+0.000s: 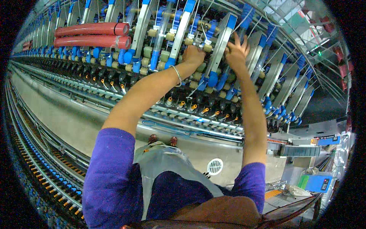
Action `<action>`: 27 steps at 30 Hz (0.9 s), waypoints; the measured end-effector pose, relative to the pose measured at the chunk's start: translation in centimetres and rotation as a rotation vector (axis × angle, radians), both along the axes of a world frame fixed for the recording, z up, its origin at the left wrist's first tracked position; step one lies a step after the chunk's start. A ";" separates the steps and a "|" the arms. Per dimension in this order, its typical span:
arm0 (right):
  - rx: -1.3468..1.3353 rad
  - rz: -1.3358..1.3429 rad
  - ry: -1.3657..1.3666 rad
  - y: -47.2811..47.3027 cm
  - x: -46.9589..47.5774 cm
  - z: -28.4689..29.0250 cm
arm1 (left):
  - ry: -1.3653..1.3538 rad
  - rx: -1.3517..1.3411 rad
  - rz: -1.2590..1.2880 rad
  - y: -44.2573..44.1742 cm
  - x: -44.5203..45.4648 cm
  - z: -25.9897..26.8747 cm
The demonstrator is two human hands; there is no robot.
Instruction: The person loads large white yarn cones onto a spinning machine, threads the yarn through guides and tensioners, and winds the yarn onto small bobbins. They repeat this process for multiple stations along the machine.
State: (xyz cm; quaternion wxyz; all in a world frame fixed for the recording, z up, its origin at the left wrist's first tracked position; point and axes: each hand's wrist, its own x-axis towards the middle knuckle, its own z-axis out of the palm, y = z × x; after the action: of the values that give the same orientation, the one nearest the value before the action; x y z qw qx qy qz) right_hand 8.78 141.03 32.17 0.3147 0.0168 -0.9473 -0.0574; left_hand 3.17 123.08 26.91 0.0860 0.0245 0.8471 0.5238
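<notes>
Both hands reach up to the drafting rollers of a ring spinning frame. My left hand point(193, 56), with a bangle point(177, 75) on the wrist, is curled against a pale roller point(188, 41). Its fingertips are hidden, so I cannot tell whether they grip anything. A metal pressure arm point(220, 48) with a blue tip stands between the two hands. Just right of it, my right hand point(237, 53) has its fingers spread, with nothing visible in them. Below the rollers runs a row of bobbins with orange tops point(194, 107).
Two red tubes point(93, 41) lie across the machine at left. A pale floor aisle point(57, 94) runs behind me, with a white round grate point(214, 166). Another row of spindles point(51, 183) lines the lower left. A blue box point(317, 183) stands at lower right.
</notes>
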 end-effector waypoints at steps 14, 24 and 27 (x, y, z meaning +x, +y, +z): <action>-0.773 0.170 -0.291 -3.2 5.4 -5.9 | 0.565 -0.435 -0.419 -3.6 5.7 2.9; -0.302 -0.031 -0.162 -4.3 7.3 -4.1 | -0.082 0.148 -0.420 -8.3 14.7 -9.7; -0.544 0.025 -0.006 -3.7 7.5 -1.7 | 0.118 0.198 -0.327 -7.0 13.8 -10.9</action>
State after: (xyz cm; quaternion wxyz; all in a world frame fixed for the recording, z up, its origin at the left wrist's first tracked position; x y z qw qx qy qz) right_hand 16.28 137.32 30.47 0.3054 -0.0564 -0.9286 0.2030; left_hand 16.94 116.03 15.97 0.1174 0.2009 0.7798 0.5812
